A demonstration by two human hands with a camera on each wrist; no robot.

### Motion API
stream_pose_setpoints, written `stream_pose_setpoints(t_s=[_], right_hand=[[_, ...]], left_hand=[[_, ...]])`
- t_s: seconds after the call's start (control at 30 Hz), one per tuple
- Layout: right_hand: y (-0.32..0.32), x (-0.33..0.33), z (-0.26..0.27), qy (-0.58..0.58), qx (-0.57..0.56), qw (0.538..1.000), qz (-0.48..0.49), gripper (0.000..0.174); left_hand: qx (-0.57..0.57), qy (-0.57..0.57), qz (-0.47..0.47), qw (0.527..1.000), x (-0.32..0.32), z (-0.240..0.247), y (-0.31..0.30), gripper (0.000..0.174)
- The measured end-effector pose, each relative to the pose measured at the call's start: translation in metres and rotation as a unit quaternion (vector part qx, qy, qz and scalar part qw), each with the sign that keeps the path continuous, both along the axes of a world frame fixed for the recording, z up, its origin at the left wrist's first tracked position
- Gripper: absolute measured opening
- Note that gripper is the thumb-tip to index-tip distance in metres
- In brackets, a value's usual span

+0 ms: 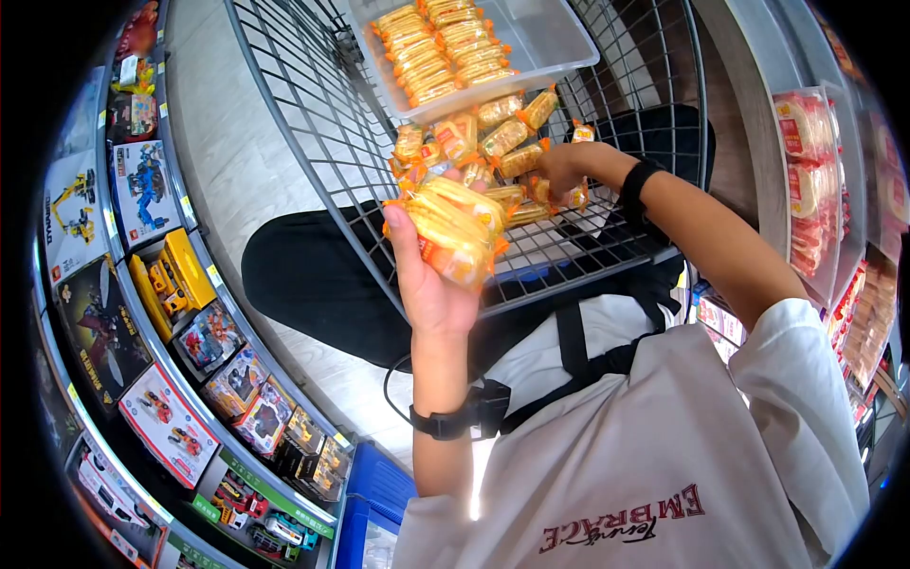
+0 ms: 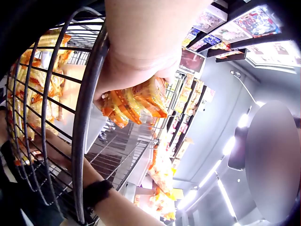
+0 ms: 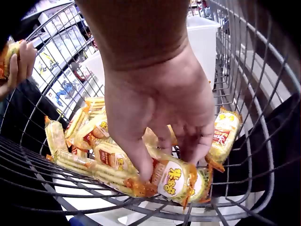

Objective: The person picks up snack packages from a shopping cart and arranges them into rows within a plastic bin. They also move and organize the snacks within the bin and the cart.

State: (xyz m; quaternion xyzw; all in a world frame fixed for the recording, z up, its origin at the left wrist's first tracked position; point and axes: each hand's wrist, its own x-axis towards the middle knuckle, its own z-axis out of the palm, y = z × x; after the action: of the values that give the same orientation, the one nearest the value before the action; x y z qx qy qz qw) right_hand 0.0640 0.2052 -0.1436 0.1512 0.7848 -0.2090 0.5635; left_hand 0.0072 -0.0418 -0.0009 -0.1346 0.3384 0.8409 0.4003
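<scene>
My left hand holds a small stack of cracker packets in clear and orange wrappers, thumb along one side. The same stack shows beside the cart rim in the left wrist view. My right hand reaches down inside the wire shopping cart. In the right wrist view its thumb and fingers pinch a cracker packet with a white round label. Loose packets lie around it on the cart's wire floor. Part of the pinched packet is hidden behind the fingers.
A clear plastic tub at the cart's far end holds packets in two neat rows. Shelves of boxed toys stand on the left. On the right, a shelf bears bagged goods. A blue bin stands near the lower left.
</scene>
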Motion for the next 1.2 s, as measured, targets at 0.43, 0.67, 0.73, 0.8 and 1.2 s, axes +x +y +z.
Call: stream_pose_setpoints(t_s=[0.43, 0.67, 0.73, 0.8, 1.2], right_hand=[[0.01, -0.023, 0.063, 0.179, -0.09, 0.98, -0.018, 0.043], [-0.042, -0.018, 0.017, 0.233, -0.172, 0.956, 0.053, 0.049], [-0.048, -0.017, 0.008, 0.233, -0.191, 0.951, 0.066, 0.048], [-0.049, -0.015, 0.003, 0.217, -0.212, 0.952, 0.038, 0.049], [-0.034, -0.005, 0.047, 0.242, -0.01, 0.948, 0.208, 0.054]], left_hand=[[0.012, 0.002, 0.009, 1.0, -0.001, -0.001, 0.0, 0.079], [0.01, 0.014, 0.005, 1.0, -0.002, -0.003, 0.0, 0.08], [0.009, 0.019, 0.006, 1.0, -0.002, -0.003, 0.0, 0.08], [0.013, 0.018, 0.009, 1.0, -0.001, -0.002, 0.001, 0.079], [0.027, 0.01, 0.014, 0.999, 0.001, -0.001, 0.002, 0.073]])
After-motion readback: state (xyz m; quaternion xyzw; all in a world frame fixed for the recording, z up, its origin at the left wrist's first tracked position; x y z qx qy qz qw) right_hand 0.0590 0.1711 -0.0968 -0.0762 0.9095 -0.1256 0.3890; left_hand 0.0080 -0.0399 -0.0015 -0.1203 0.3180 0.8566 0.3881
